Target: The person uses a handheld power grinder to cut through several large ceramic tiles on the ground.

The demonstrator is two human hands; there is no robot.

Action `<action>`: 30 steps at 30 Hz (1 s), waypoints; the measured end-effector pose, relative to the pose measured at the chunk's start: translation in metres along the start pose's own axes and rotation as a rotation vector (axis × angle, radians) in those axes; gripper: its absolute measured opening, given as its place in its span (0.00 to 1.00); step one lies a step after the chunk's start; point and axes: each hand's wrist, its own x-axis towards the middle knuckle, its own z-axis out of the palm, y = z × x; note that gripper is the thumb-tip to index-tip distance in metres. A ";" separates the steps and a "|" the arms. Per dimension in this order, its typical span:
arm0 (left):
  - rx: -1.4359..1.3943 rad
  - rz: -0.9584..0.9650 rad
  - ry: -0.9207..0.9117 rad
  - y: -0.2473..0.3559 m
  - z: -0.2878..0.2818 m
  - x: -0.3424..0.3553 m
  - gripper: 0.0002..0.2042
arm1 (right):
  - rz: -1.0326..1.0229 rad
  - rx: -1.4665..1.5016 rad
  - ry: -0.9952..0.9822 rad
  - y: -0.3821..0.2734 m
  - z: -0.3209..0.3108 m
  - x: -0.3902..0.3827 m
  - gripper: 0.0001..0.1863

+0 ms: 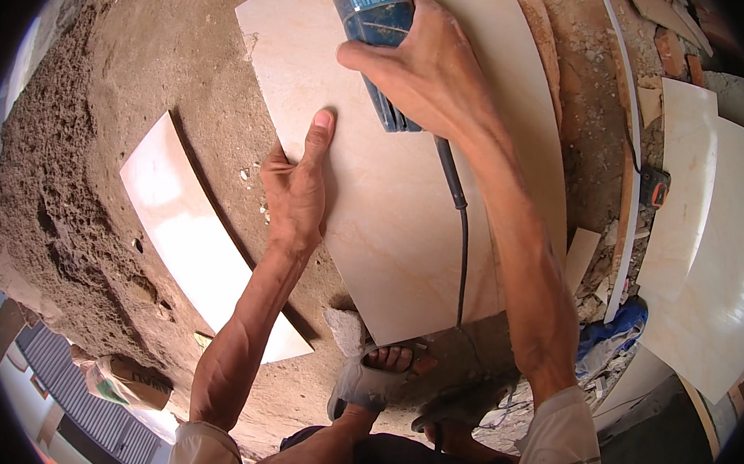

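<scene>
Brown dirt ground; large cream marbled tile lies lengthwise away from body. Right hand's fingers clutch blue cylindrical power tool over it; left hand's grasp tile's left edge.

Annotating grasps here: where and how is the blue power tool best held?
Probably around the rounded body of the blue power tool, just ahead of the cord, from the near right. The body is long, its cord end faces the person, and the right grip fits there, thumb pointing left. The far end is out of frame, so can't judge it.
</scene>
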 end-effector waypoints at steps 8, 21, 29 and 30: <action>0.016 -0.005 0.007 0.000 -0.002 0.001 0.30 | 0.022 -0.030 -0.021 -0.002 -0.001 0.001 0.39; 0.046 -0.008 0.006 -0.001 -0.003 0.001 0.28 | 0.011 -0.041 -0.013 -0.006 -0.002 0.002 0.38; 0.047 0.071 0.051 -0.004 0.001 0.002 0.30 | 0.018 -0.065 0.021 -0.004 0.001 0.003 0.39; 0.048 0.079 0.051 -0.004 0.001 0.001 0.30 | 0.016 -0.059 0.016 -0.004 0.001 0.003 0.39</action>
